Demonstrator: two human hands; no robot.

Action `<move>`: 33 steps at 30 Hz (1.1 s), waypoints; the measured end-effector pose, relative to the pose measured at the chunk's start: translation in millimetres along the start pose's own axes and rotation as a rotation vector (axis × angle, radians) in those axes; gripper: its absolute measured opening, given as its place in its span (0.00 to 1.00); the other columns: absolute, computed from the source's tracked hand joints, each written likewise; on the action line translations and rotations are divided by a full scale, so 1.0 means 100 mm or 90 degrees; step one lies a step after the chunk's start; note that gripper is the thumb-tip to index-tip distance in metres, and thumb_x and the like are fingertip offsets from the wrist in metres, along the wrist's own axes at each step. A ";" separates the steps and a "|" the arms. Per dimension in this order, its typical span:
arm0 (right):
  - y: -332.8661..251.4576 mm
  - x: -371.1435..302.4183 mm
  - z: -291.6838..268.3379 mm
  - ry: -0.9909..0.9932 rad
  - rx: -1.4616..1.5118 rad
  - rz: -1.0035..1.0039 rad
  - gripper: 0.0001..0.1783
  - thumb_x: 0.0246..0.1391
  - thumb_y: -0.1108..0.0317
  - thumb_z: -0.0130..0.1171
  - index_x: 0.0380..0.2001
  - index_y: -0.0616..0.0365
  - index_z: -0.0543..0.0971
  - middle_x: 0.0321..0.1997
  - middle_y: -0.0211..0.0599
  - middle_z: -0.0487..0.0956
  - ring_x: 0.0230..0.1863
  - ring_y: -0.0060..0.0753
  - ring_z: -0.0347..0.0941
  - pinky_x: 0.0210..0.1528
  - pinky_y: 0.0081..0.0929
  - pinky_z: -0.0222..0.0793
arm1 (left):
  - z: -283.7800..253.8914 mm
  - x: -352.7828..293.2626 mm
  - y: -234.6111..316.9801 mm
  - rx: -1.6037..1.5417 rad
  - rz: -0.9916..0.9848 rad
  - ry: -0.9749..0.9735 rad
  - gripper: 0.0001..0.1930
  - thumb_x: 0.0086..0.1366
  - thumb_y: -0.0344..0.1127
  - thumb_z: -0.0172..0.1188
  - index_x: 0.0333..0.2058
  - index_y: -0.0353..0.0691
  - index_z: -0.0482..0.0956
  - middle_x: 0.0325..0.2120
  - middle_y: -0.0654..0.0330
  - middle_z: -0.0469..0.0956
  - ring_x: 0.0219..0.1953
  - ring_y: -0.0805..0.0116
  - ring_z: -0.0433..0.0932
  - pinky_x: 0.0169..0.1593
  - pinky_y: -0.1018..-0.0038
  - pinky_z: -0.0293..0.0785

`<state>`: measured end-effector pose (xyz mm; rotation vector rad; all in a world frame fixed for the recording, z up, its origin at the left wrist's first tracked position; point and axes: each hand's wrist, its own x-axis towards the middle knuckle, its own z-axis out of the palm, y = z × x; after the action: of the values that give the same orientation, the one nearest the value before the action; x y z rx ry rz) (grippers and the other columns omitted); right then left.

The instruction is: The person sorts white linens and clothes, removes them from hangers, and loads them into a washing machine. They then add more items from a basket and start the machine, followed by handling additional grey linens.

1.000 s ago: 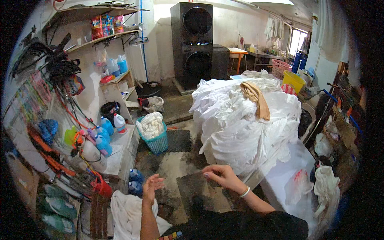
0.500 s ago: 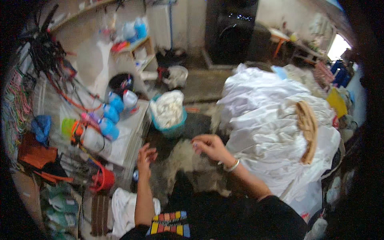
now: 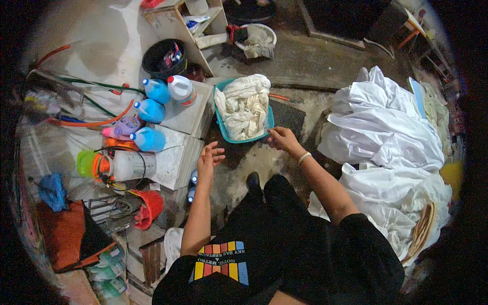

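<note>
My left hand (image 3: 209, 158) hovers open over the floor, fingers spread, holding nothing, just below and left of a teal basket (image 3: 219, 120). The basket is full of crumpled white cloth (image 3: 244, 107). My right hand (image 3: 281, 138), with a pale band at the wrist, is at the basket's near right corner, fingers loosely curled; whether it touches the rim I cannot tell. A large pile of white sheets (image 3: 386, 147) lies to my right.
Blue and white jugs (image 3: 155, 104) stand on a low white block (image 3: 179, 152) to the left. A black bucket (image 3: 163, 57), hoses, an orange bucket (image 3: 147, 208) and a white shelf unit (image 3: 188, 20) crowd the left and far side.
My view has tilted down from the room to the floor. Both hands have reached forward, toward the teal basket, and the right hand now sits at its corner.
</note>
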<state>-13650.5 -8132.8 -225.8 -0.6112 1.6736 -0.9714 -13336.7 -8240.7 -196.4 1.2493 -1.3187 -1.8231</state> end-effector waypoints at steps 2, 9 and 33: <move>0.03 0.56 -0.03 -0.001 -0.051 -0.003 0.31 0.64 0.46 0.61 0.55 0.65 0.79 0.34 0.39 0.85 0.27 0.30 0.83 0.32 0.29 0.77 | 0.02 0.32 0.01 0.001 -0.040 0.009 0.30 0.76 0.61 0.45 0.61 0.40 0.73 0.45 0.57 0.84 0.39 0.71 0.83 0.43 0.74 0.76; 0.01 2.46 -0.14 0.106 -0.394 -0.108 0.41 0.56 0.51 0.68 0.67 0.59 0.66 0.61 0.66 0.72 0.62 0.65 0.70 0.63 0.49 0.69 | 0.27 1.10 0.00 0.064 -0.068 0.074 0.30 0.78 0.59 0.41 0.59 0.39 0.74 0.44 0.57 0.84 0.40 0.70 0.83 0.45 0.73 0.76; -0.40 4.62 0.24 0.346 -0.469 -0.159 0.07 0.59 0.65 0.58 0.36 0.53 0.82 0.39 0.47 0.76 0.43 0.57 0.75 0.42 0.51 0.74 | -0.51 3.02 0.36 0.096 -0.071 -0.129 0.26 0.76 0.50 0.53 0.63 0.37 0.69 0.49 0.55 0.80 0.46 0.71 0.78 0.54 0.73 0.73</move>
<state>-13774.6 -8525.5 -440.8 -1.1302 2.5184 -0.7009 -13416.7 -8528.3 -275.6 1.2641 -1.5484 -2.0045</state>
